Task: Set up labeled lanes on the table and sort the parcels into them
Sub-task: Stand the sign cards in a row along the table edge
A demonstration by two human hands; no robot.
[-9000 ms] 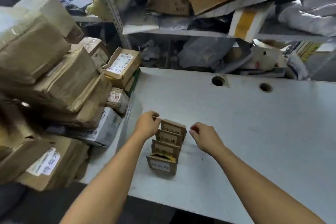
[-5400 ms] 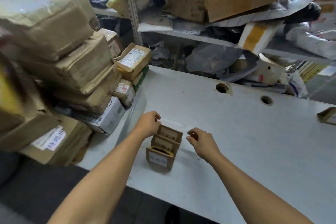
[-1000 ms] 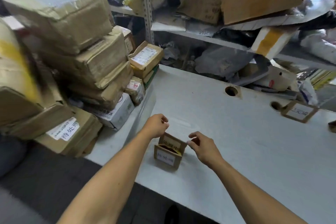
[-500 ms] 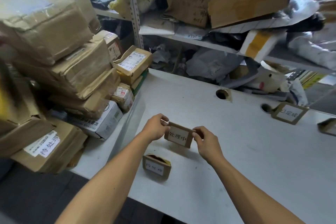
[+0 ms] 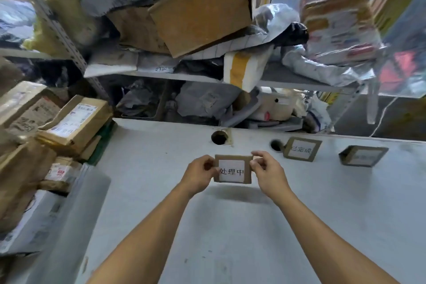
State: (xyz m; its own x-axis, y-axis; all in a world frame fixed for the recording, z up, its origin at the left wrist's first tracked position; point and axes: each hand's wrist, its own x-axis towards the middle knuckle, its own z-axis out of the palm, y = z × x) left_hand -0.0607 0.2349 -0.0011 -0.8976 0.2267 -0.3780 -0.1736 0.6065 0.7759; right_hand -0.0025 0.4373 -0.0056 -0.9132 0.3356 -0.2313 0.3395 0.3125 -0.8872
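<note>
Two bare forearms reach forward over a grey worktop (image 5: 299, 226). Between them, the left hand (image 5: 199, 176) and the right hand (image 5: 267, 174) hold one small cardboard label card (image 5: 232, 169), raised a little above the worktop's middle, with its shadow on the surface below. Each hand pinches a side edge of the card between thumb and curled fingers. The card faces the viewer and carries a white paper slip with three handwritten Chinese characters.

Three label cards are visible in all. The second label card (image 5: 302, 149) stands near the far edge of the worktop, right of centre, also with a white slip and handwriting. The third label card (image 5: 363, 156) stands further right along the same far edge, blurred so its writing cannot be read.

Two round holes pierce the worktop near its far edge: one hole (image 5: 218, 138) just beyond the held card, the other hole (image 5: 276, 145) just beside the second card.

Along the left edge a stack of brown cardboard parcels (image 5: 69, 122) with white shipping labels rises high; the count is unclear, as they overlap. Behind the far edge, metal shelving (image 5: 184, 76) is crammed with a large cardboard box (image 5: 202, 7), grey mailer bags and wrapped packets.
</note>
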